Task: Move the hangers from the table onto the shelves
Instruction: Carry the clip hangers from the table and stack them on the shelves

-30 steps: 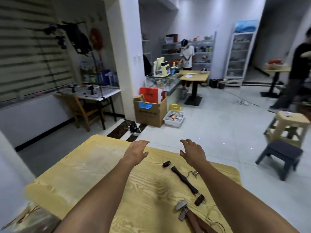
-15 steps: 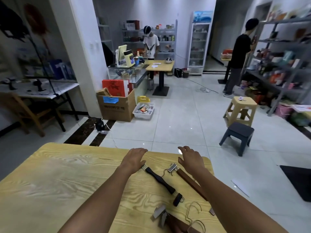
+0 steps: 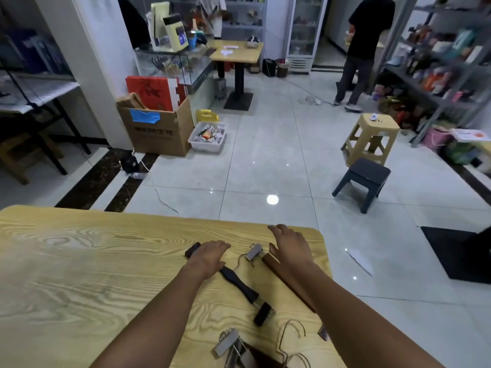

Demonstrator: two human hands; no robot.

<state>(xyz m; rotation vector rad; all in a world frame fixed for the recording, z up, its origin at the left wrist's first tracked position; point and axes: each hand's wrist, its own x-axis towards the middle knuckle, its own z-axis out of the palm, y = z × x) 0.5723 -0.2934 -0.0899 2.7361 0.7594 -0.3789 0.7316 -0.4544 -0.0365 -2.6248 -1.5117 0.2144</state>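
Stretches both bare forearms out over the wood-grain table (image 3: 79, 274), toward its far right corner; holds the left hand (image 3: 210, 254) palm down, fingers straight and close together, across the far end of a black clip hanger (image 3: 240, 284), hiding that part and leaving only the end clip poking out on the hand's left; curls round nothing there, though whether the palm touches the hanger cannot be told; holds the right hand (image 3: 291, 247) palm down as well, fingers a little apart and uncurled, just past the far end of a brown wooden clip hanger (image 3: 288, 281), clasping nothing; hides much of that hanger's bar under the right forearm; leaves its metal clip bare between the two hands; has the black hanger lying diagonally on the table between the arms; has a third hanger (image 3: 236, 346) with metal clips at the table's near edge, partly cut off by the frame; faces the shelves (image 3: 438, 62) well apart on the right, across the tiled floor, crowded with blurred goods; sees a beige stool (image 3: 372, 134) and a dark grey stool (image 3: 365, 179) near each other between table and shelves.
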